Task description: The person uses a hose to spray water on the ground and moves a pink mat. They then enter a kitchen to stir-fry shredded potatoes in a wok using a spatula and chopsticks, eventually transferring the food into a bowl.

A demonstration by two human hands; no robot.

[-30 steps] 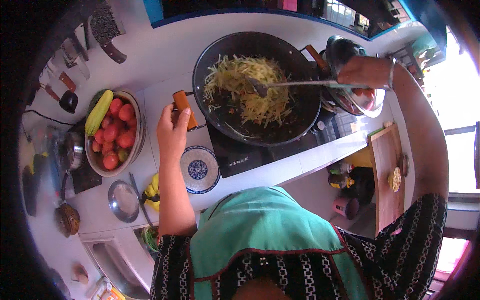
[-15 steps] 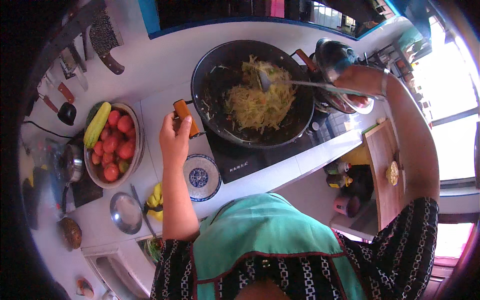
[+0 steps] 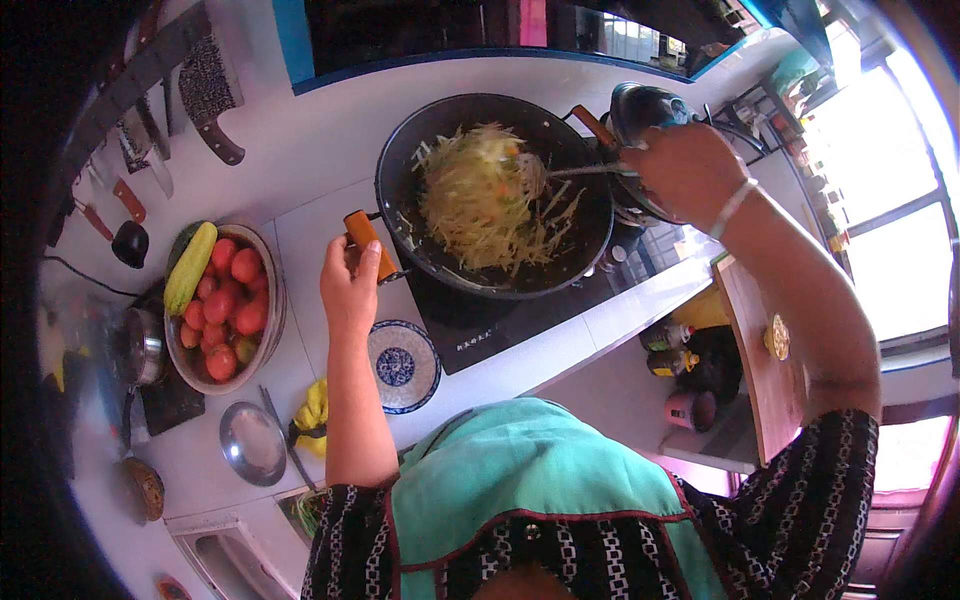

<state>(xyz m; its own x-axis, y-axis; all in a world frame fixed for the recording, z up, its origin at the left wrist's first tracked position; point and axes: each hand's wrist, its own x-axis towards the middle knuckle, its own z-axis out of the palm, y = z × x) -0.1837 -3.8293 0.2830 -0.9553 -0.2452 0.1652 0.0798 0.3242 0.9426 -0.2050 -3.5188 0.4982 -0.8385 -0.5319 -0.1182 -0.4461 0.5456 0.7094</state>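
Observation:
A black wok (image 3: 400, 180) sits on the dark induction cooktop (image 3: 480, 335). Pale shredded vegetables (image 3: 480, 205) with a few orange bits lie heaped in it, partly blurred by motion. My left hand (image 3: 350, 285) grips the wok's near-left wooden handle (image 3: 362, 232). Over the right rim, my right hand (image 3: 690, 170) is closed round a spatula (image 3: 590, 170); its blade is pushed into the right side of the shreds. A blue-and-white plate (image 3: 425, 345) rests on the counter beside my left forearm.
At left stands a bowl (image 3: 280, 315) of tomatoes with a long green gourd (image 3: 190, 268). Nearer are a metal bowl (image 3: 252, 443) and a yellow cloth-like item (image 3: 312, 415). Knives (image 3: 212, 110) hang on the left wall. A lidded pot (image 3: 640, 105) stands behind my right hand.
My right hand and the spatula have moved left, closer to the wok. The shreds are shifted and heaped toward the wok's upper left. My left hand keeps its hold on the handle.

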